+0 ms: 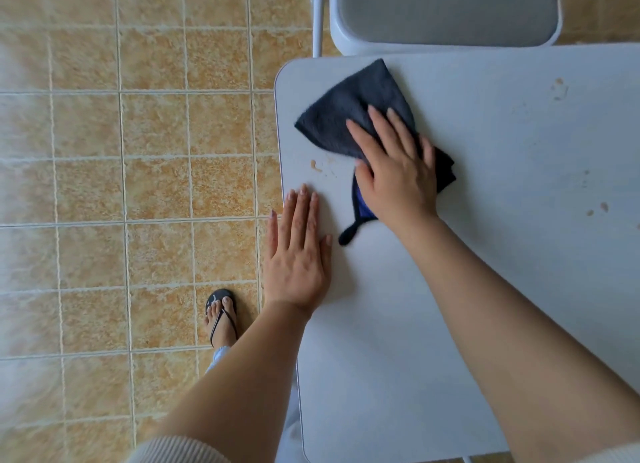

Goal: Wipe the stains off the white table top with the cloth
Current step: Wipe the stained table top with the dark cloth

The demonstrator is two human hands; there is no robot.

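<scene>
A dark grey cloth (349,112) lies crumpled near the far left corner of the white table top (485,171). My right hand (394,171) presses flat on the cloth's near part, fingers spread toward the far left. Just left of that hand, a small brown stain (316,166) marks the table near its left edge. My left hand (299,251) rests flat and empty on the left edge of the table. More brown stains show at the far right (559,88) and the right side (599,209).
A grey folding chair (446,12) stands against the table's far edge. Tan floor tiles (138,150) spread to the left. My foot in a black flip-flop (221,315) stands on the floor beside the table's left edge.
</scene>
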